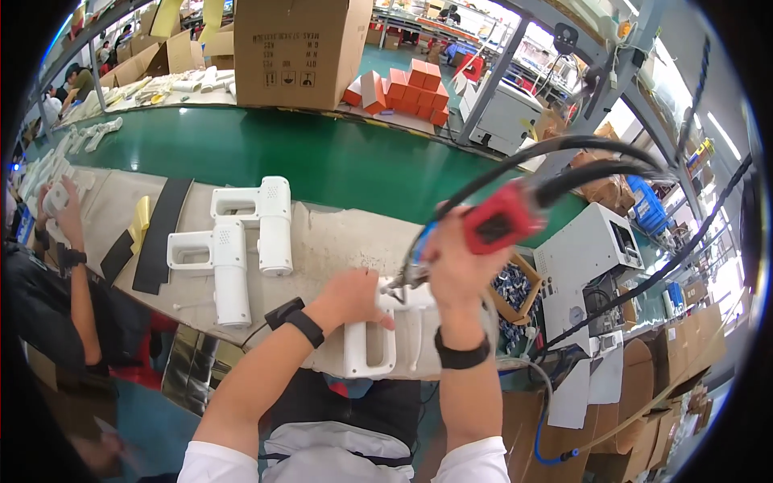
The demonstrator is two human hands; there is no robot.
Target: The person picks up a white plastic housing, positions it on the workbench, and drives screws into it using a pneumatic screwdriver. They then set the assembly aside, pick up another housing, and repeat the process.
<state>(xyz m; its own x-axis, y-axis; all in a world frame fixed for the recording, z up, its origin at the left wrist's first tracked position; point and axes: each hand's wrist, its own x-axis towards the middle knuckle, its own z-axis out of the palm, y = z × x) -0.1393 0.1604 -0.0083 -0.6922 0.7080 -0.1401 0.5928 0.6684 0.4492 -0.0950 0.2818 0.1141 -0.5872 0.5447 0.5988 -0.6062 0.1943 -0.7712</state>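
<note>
Left hand [350,296] holds the white casing [355,350]; right hand [459,274] grips the red driver [506,219] over it; a loose hold could cause slipping.

The person [256,374] wears a white short-sleeved shirt [336,451], dark trousers [306,400] and black wristbands [461,349] (the left one beside a flat dark block [284,313]).
</note>
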